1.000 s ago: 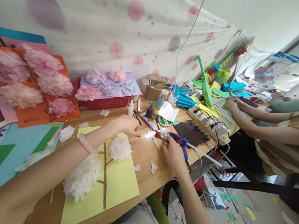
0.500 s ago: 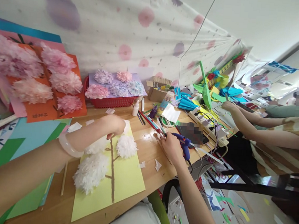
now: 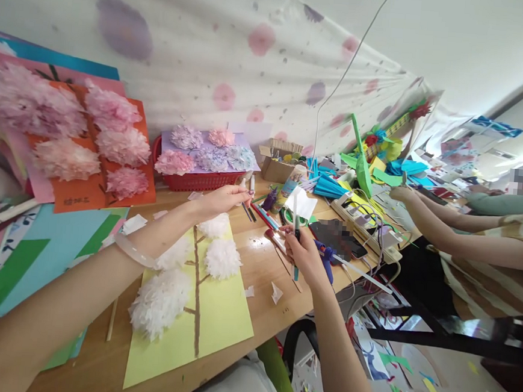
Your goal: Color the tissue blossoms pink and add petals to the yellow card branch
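Observation:
In the head view, my left hand [image 3: 231, 198] is raised above the back of the yellow sheet [image 3: 218, 337], its fingertips pinched together. Whatever they hold, if anything, is too small to name. My right hand [image 3: 304, 254] is closed around a slim upright tool [image 3: 297, 214] with a pale top, dark middle and teal lower end. On the yellow sheet is a brown painted stem [image 3: 197, 302] with short branches. White ruffled paper flowers [image 3: 160, 303] sit on both sides of it and at its top.
Beside my right hand lie a blue glue gun [image 3: 326, 258], a phone [image 3: 337, 238] and a power strip [image 3: 367, 228] with cords. A red basket [image 3: 202, 180] stands at the back. Pink paper flowers [image 3: 125, 143] are at left. Another person's arm [image 3: 444, 225] is at right.
My left hand has moved up and right, away from the top white flower. My right hand has lifted the slim tool upright from among the things near the glue gun.

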